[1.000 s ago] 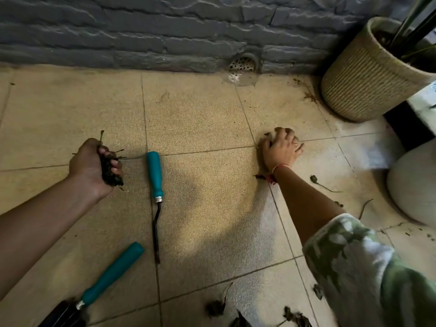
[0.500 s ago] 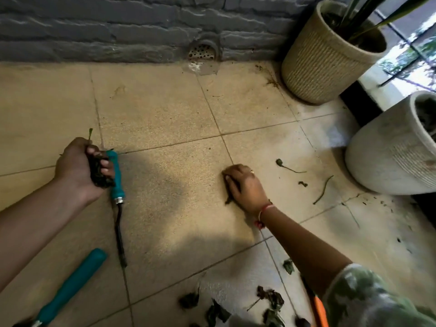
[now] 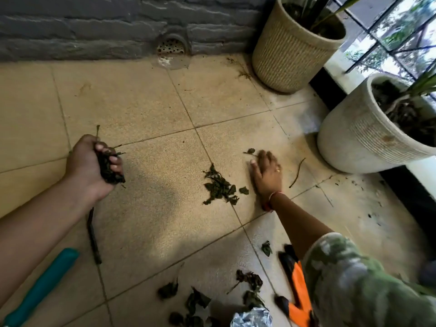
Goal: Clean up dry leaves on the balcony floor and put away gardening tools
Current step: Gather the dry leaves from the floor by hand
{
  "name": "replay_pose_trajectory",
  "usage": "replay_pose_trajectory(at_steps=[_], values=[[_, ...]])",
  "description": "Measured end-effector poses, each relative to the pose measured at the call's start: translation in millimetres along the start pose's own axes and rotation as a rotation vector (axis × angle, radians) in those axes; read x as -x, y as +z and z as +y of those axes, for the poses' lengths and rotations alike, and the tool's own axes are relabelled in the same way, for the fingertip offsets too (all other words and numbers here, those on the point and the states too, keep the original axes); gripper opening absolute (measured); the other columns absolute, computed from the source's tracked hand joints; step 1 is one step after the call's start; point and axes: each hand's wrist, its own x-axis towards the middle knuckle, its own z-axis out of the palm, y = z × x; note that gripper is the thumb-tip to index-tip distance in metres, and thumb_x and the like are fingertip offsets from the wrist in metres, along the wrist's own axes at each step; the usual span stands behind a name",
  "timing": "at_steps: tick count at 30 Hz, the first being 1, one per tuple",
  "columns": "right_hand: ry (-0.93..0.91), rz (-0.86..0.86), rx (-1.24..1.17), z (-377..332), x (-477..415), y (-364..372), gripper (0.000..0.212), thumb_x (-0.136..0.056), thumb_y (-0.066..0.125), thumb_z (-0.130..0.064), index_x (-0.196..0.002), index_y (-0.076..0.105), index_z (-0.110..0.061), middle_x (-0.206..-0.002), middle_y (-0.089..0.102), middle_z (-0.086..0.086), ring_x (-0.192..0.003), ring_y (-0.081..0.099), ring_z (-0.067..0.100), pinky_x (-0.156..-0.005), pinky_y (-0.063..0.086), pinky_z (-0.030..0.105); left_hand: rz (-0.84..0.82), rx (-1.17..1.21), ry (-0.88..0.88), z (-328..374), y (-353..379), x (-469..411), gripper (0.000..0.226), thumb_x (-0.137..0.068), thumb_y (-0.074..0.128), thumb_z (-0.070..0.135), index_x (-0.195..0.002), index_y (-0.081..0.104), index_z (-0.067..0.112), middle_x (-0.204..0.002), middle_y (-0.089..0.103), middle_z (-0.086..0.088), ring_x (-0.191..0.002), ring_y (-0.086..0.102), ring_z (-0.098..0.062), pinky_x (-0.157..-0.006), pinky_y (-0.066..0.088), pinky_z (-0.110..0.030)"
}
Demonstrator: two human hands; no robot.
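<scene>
head | left hand [image 3: 86, 161] grip clenched on dry leaves [image 3: 107, 169] | right hand [image 3: 267, 177] flat on floor [image 3: 141, 102] | teal handle [image 3: 40, 289] slants up-right

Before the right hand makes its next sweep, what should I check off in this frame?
1. Left hand grips its bunch of dry leaves: ok.
2. Right hand flat on the tiled floor, holding nothing: ok.
3. Leaf pile gathered beside the right hand: ok.
4. Floor free of stray leaves: not ok; twig and scattered leaves lie loose.
5. Tools put away: not ok; teal-handled tool lies on the floor.
</scene>
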Motion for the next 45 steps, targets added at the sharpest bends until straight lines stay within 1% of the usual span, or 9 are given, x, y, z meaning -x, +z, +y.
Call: replay_pose_trajectory(at_steps=[4, 8, 12, 16, 26, 31, 40, 43, 45], values=[[-0.304, -0.104, -0.043, -34.4, 29.4, 10.5, 0.063, -0.094, 0.022, -0.055, -0.148, 0.025, -0.023, -0.156, 0.02, 0.003, -0.143, 0.017, 0.019, -0.118, 0.009, 0.042, 0.037, 0.05, -0.003, -10.4, -1.3, 7.3, 0.048, -0.089, 0.034, 0.025, -0.041, 0.035, 0.02, -0.041, 0.033, 0.011, -0.034, 0.033, -0.006, -0.037, 0.024, -0.01], [-0.462, -0.174, -0.135, -36.1, 57.3, 13.3, 0.061, -0.093, 0.022, -0.06, -0.144, 0.034, -0.029, -0.153, 0.028, -0.001, -0.14, 0.025, 0.018, -0.115, 0.023, 0.045, 0.022, 0.059, -0.022, -20.1, 2.2, 19.3, 0.031, -0.072, 0.042, 0.019, -0.042, 0.035, 0.02, -0.042, 0.033, 0.011, -0.034, 0.034, -0.006, -0.038, 0.024, -0.01], [-0.009, 0.155, -0.055, 8.5, 39.0, -13.5, 0.067, -0.091, 0.028, -0.065, -0.148, 0.022, -0.03, -0.158, 0.012, -0.003, -0.144, 0.008, 0.018, -0.116, 0.012, 0.046, 0.034, 0.098, -0.033, -35.5, 4.8, 27.2, 0.045, -0.089, 0.037, 0.025, -0.044, 0.036, 0.021, -0.042, 0.035, 0.01, -0.034, 0.035, -0.006, -0.038, 0.025, -0.01], [0.287, 0.008, 0.046, 69.3, 21.3, -38.6, 0.083, -0.089, 0.021, -0.069, -0.152, 0.003, -0.018, -0.159, 0.001, 0.012, -0.146, 0.001, 0.028, -0.118, 0.004, 0.047, 0.019, 0.108, -0.056, -48.1, 8.5, 34.2, 0.037, -0.083, 0.041, 0.022, -0.046, 0.036, 0.022, -0.042, 0.036, 0.009, -0.034, 0.036, -0.006, -0.038, 0.026, -0.009], [-0.4, -0.15, -0.123, -32.5, 23.9, 7.3, 0.063, -0.094, 0.024, -0.055, -0.147, 0.029, -0.021, -0.154, 0.027, 0.005, -0.139, 0.026, 0.021, -0.114, 0.025, 0.043, -0.009, 0.162, -0.06, -58.4, 7.3, 42.6, 0.041, -0.09, 0.038, 0.025, -0.049, 0.036, 0.023, -0.041, 0.038, 0.009, -0.034, 0.038, -0.006, -0.036, 0.027, -0.01], [-0.182, -0.079, -0.322, -57.7, -25.2, 7.1, 0.058, -0.096, 0.03, -0.052, -0.145, 0.032, -0.022, -0.151, 0.032, 0.007, -0.136, 0.033, 0.025, -0.112, 0.029, 0.044, 0.029, 0.179, -0.06, -54.5, -9.7, 38.6, 0.04, -0.091, 0.038, 0.027, -0.051, 0.035, 0.024, -0.041, 0.038, 0.009, -0.033, 0.036, -0.006, -0.035, 0.026, -0.01], [-0.795, -0.367, 0.113, -50.7, 25.6, 17.1, 0.057, -0.096, 0.016, -0.05, -0.147, 0.026, -0.026, -0.153, 0.027, -0.002, -0.144, 0.015, 0.016, -0.118, 0.008, 0.041, 0.051, 0.181, -0.073, -67.2, -16.0, 35.3, 0.043, -0.094, 0.038, 0.03, -0.052, 0.036, 0.024, -0.042, 0.039, 0.008, -0.034, 0.038, -0.006, -0.035, 0.028, -0.01], [-0.831, -0.382, 0.066, -35.3, 58.7, 3.4, 0.056, -0.097, 0.02, -0.051, -0.143, 0.037, -0.023, -0.149, 0.038, -0.001, -0.141, 0.025, 0.016, -0.115, 0.022, 0.046, 0.053, 0.171, -0.075, -70.9, -11.6, 38.5, 0.046, -0.093, 0.039, 0.029, -0.047, 0.037, 0.024, -0.042, 0.039, 0.008, -0.034, 0.037, -0.006, -0.037, 0.027, -0.009], [-0.682, -0.277, -0.069, -19.7, 86.3, -6.7, 0.055, -0.095, 0.028, -0.054, -0.143, 0.036, -0.029, -0.15, 0.035, -0.006, -0.139, 0.026, 0.014, -0.114, 0.025, 0.046, 0.051, 0.177, -0.079, -72.8, -8.7, 41.4, 0.048, -0.093, 0.04, 0.029, -0.045, 0.038, 0.023, -0.042, 0.039, 0.008, -0.034, 0.038, -0.006, -0.037, 0.027, -0.01]])
